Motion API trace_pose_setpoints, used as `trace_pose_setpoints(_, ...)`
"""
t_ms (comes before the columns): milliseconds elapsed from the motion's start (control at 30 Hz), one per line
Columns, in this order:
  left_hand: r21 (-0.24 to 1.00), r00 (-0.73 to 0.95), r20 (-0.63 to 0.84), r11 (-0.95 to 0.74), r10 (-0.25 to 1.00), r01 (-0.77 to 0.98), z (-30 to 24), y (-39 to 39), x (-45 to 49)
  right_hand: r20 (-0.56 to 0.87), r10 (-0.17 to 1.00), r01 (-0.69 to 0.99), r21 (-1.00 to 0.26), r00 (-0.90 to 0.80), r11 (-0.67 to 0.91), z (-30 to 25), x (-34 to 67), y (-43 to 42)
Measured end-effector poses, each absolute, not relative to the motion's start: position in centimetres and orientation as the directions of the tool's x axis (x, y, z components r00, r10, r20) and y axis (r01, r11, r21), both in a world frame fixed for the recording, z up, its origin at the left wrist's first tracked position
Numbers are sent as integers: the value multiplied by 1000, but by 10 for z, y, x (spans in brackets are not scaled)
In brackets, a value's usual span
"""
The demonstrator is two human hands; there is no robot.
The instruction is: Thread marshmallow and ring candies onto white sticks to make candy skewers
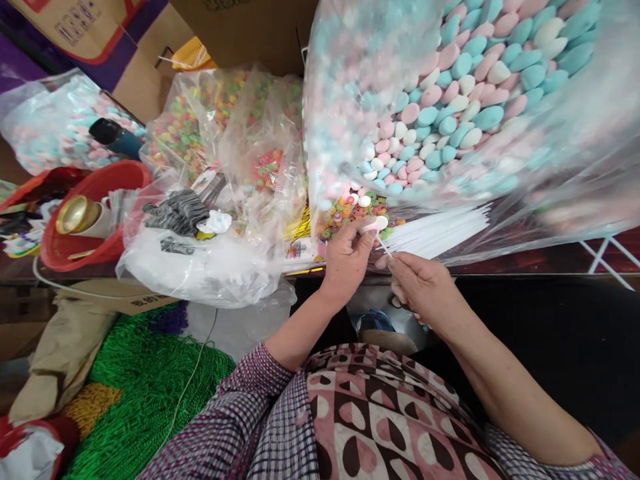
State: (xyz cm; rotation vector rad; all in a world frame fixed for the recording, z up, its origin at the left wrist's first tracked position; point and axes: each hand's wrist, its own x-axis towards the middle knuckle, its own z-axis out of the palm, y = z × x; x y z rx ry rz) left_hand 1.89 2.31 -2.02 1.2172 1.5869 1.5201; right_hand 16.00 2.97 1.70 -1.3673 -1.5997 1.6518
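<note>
My left hand (347,260) pinches a small white egg-shaped foam piece (381,223) between thumb and fingers. My right hand (423,287) is closed on a thin white stick (384,245), whose upper end reaches up to the white piece; whether it has gone in, I cannot tell. Just behind my left hand lies a heap of small coloured rings (345,215), with a few pink and white pieces on it. A bundle of white sticks (440,230) rests on the table beyond my right hand.
A large plastic bag of pink, blue and white egg-shaped pieces (450,113) leans over the table. To the left stand clear bags of coloured rings (200,120), a white-filled bag (210,267) and a red basket (47,247). Green cord strands (145,380) lie below the table edge.
</note>
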Motion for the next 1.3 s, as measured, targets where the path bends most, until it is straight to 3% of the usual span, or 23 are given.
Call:
trace_pose_setpoints(267, 865, -196, 412, -315, 890, 390, -18, 14, 41, -331, 850, 193, -942, -409, -274, 7, 162, 38)
trace_pose_setpoints(500, 873, -237, 284, -148, 929, 465, -14, 26, 4, -299, 868, 189, -952, -396, -242, 14, 170, 44)
trace_pose_setpoints(600, 711, -227, 290, -50, 930, 702, -8, 39, -17, -299, 899, 82, -954, -319, -288, 11, 175, 50)
trace_pose_setpoints(700, 457, -119, 221, 5, 968, 889, -4, 55, -23, -308, 908, 44, -950, -283, -309, 8, 175, 52)
trace_pose_setpoints(800, 255, -43, 134, 8, 990, 967, -2, 67, -21, -294, 908, 80, -956, -299, -284, 9, 172, 50)
trace_pose_setpoints(867, 204, -12, 109, -11, 994, 979, -3, 70, -20, -285, 909, 88, -958, -304, -271, 9, 171, 49)
trace_pose_setpoints(1200, 304, -36, 127, -4, 991, 953, -5, 64, -31, -251, 915, 168, -964, -315, -206, 3, 170, 48)
trace_pose_setpoints(1300, 501, -101, 121, 27, 987, 865, -3, 66, -35, -241, 918, 196, -963, -315, -185, 3, 170, 46)
